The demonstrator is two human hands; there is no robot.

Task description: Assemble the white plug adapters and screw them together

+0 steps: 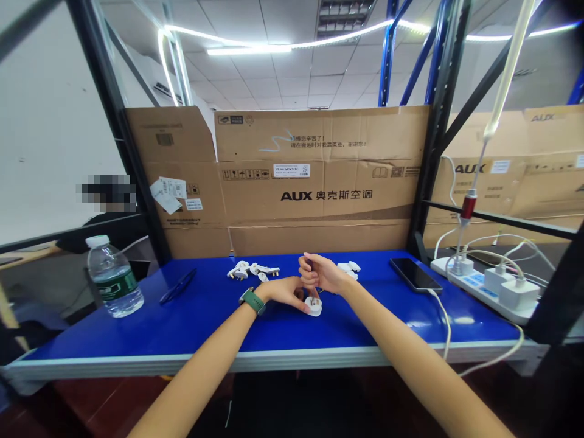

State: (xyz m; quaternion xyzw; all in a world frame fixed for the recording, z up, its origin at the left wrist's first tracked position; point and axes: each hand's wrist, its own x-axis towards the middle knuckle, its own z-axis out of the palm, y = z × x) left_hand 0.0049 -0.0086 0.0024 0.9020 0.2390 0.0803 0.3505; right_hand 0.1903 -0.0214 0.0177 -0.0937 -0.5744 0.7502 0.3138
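A white plug lies on the blue table in the middle. My left hand, with a green watch on its wrist, pinches the plug and holds it down. My right hand is closed in a fist round a thin dark tool, likely a screwdriver, which stands upright over the plug. Several loose white plug parts lie behind my left hand. More white parts sit just behind my right hand.
A water bottle stands at the left, a dark pen beside it. A black phone on a cable lies at the right. A white power strip holds chargers. A cardboard wall backs the table.
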